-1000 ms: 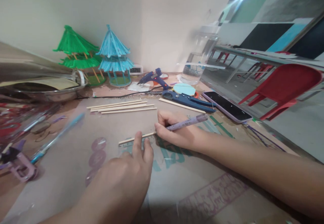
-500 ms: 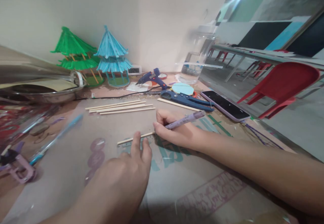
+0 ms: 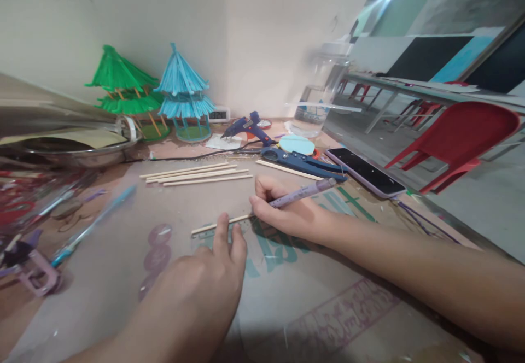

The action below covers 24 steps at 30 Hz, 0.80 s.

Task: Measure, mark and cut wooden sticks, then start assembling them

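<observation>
My left hand [image 3: 209, 270] presses a thin wooden stick [image 3: 204, 229] down with its outstretched fingertips. Beneath that stick lies a clear ruler [image 3: 213, 238], partly hidden by the fingers. In my right hand [image 3: 283, 210] is a purple pen [image 3: 305, 192], gripped with its back end pointing up and right; its tip is hidden behind the fingers, close to the stick's right end. Several more wooden sticks [image 3: 197, 174] lie loosely side by side beyond my hands. One other stick [image 3: 287, 170] rests by a blue cutter [image 3: 303, 163].
At the back stand a green model hut [image 3: 123, 76], a blue model hut [image 3: 184, 81], a glue gun [image 3: 248, 128] and a clear jar [image 3: 320, 89]. A phone [image 3: 367, 171] lies right. Purple scissors-like handles [image 3: 41, 275], a blue pen [image 3: 94, 223] and a metal bowl [image 3: 94, 155] are left.
Hardly anything differs. The view has shifted very slightly, and the pen in my right hand has moved a touch to the right. My left hand stays on the stick.
</observation>
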Tool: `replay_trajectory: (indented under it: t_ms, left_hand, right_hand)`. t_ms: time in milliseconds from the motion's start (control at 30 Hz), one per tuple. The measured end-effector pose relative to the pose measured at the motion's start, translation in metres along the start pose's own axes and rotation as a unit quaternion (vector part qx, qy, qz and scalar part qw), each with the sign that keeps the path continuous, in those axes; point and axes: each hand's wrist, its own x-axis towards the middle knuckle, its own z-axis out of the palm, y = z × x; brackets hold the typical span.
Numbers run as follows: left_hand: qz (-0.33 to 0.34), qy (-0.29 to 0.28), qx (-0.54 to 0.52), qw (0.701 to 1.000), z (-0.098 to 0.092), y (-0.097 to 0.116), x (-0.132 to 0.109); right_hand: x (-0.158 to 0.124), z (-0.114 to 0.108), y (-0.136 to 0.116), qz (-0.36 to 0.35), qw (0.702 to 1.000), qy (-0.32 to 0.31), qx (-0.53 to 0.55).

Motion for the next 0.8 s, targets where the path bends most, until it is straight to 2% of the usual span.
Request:
replay_trajectory:
  t_ms: [133,267,333,467,633,800]
  left_hand:
    - [0.001,-0.004,-0.003,1.0,-0.002,-0.001,0.001]
    - [0.002,0.069,0.007,0.998,0.003,-0.002,-0.002]
    - [0.001,0.089,-0.002,0.996,0.007,-0.002,-0.005]
    - [-0.001,0.062,-0.028,0.998,0.007,-0.001,-0.004]
    - [0.008,0.016,0.004,1.0,0.0,0.0,-0.001]
    - [0.016,0.012,0.037,0.999,-0.001,0.0,-0.001]
  right_hand:
    - [0.0,0.0,0.0,-0.004,1.0,-0.001,0.004]
    - [0.001,0.0,-0.001,-0.002,1.0,0.005,-0.005]
    - [0.001,0.0,-0.001,0.005,1.0,0.001,-0.009]
    - [0.001,0.0,-0.001,0.007,1.0,0.005,-0.019]
    - [0.001,0.001,-0.002,-0.001,0.999,0.012,-0.032]
    - [0.001,0.0,-0.002,-0.011,0.999,0.013,-0.037]
